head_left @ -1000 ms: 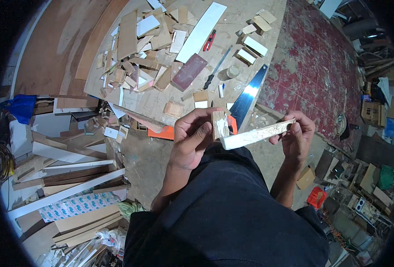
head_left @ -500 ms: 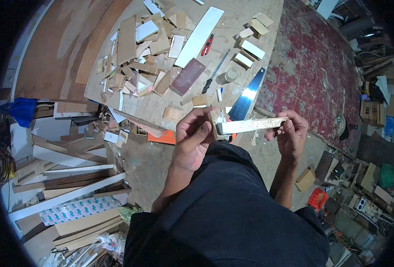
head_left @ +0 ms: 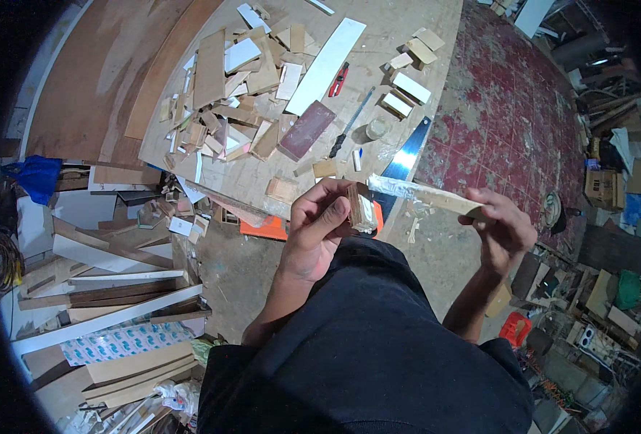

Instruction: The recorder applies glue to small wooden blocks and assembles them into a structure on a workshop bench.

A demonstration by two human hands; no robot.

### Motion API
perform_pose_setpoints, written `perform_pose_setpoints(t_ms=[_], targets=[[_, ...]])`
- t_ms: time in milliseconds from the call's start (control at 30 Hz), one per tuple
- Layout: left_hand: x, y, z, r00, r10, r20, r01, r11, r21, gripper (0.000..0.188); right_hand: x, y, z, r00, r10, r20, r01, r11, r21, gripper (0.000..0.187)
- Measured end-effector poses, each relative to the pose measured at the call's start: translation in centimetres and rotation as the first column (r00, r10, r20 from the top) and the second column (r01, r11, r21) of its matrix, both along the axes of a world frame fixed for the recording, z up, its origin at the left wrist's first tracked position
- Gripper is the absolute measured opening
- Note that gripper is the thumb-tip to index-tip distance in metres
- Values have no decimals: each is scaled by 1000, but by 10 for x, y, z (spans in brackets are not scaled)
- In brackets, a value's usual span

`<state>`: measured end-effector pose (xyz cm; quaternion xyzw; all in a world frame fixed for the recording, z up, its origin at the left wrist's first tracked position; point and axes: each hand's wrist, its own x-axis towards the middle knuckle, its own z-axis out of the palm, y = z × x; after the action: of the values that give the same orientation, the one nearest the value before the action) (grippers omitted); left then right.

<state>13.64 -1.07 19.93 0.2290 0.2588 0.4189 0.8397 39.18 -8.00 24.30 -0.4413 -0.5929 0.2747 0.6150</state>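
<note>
Across the upper centre, a workbench [head_left: 407, 16] bears a heap of wood offcuts [head_left: 237, 112] on its left, a long strip [head_left: 329, 65] beside them and a handsaw [head_left: 408, 150] along its right edge. Boards [head_left: 117, 317] lie piled at lower left.

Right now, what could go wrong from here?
If wet, the white smear on the strip might rub off on whatever it brushes. The left grip holds the small block beside its whitened face and could slip if smeared. The handsaw lies near the table's edge and might be knocked.
</note>
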Motion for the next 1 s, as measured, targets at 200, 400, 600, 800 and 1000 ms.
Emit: perform_pose_setpoints(t_ms=[200,400,600,800,1000], targets=[[1,1,8,993,76,-95,-68,994,80,30,2,-5,31,945,19,328,-18,1000,-8,12],[-4,6,6,988,83,-132,-59,982,178,25,14,-11,31,962,158,225,-140,986,-94,16],[1,3,9,985,117,-125,-92,978,189,27,-2,-7,25,981,-35,192,39,999,-16,17],[-1,4,3,978,172,-118,-156,979,133,25,1,-24,23,980,91,177,-79,994,-73,18],[3,0,7,988,133,-80,-120,981,149,26,-9,-14,19,983,-51,177,43,998,48,19]])
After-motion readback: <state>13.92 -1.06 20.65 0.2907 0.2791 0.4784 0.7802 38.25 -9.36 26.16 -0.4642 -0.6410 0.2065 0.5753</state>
